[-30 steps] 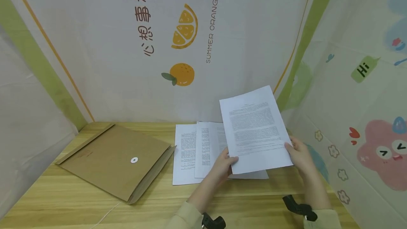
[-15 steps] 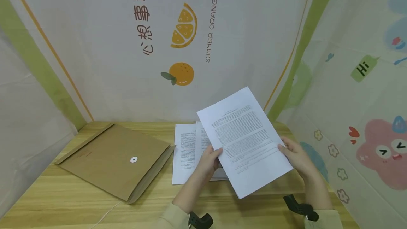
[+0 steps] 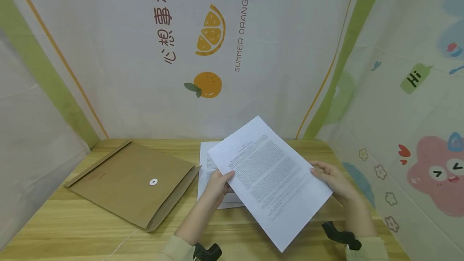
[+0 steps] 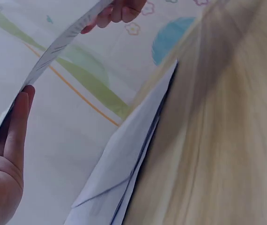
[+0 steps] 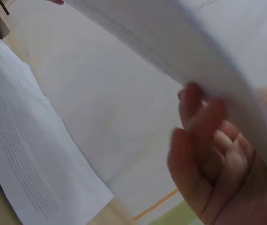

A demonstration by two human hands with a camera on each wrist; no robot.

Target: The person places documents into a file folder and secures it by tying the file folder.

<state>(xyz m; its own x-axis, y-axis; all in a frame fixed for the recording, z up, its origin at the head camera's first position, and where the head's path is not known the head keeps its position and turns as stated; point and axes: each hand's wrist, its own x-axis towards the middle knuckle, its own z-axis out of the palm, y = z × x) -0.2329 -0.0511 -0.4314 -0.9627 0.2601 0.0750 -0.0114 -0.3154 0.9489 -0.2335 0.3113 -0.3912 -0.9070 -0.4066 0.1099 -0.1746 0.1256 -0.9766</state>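
Observation:
A printed sheet of paper [image 3: 268, 180] is held up above the table, turned at a slant in the head view. My left hand [image 3: 218, 186] pinches its left edge, thumb on the printed face and fingers behind. On the opposite edge, my right hand [image 3: 333, 178] grips it between thumb and fingers. The left wrist view shows the held paper [image 4: 54, 49] edge-on, bowed between both hands. Beneath it lie more printed sheets [image 3: 206, 160], overlapping on the table and mostly covered by the held one in the head view; the right wrist view shows these sheets [image 5: 25, 145] from the side.
On the left of the wooden table [image 3: 108, 228] lies a brown paper document envelope [image 3: 130, 184], its mouth slightly parted toward the sheets. It has a white button [image 3: 154, 181], and a thin string [image 3: 121, 245] trails toward the front. Printed cloth walls [image 3: 275, 71] enclose the back and sides.
Both hands have turned the held paper counterclockwise and brought it left and lower, toward the person. The left hand moved left along with its edge; the right shifted only slightly. The envelope stayed put.

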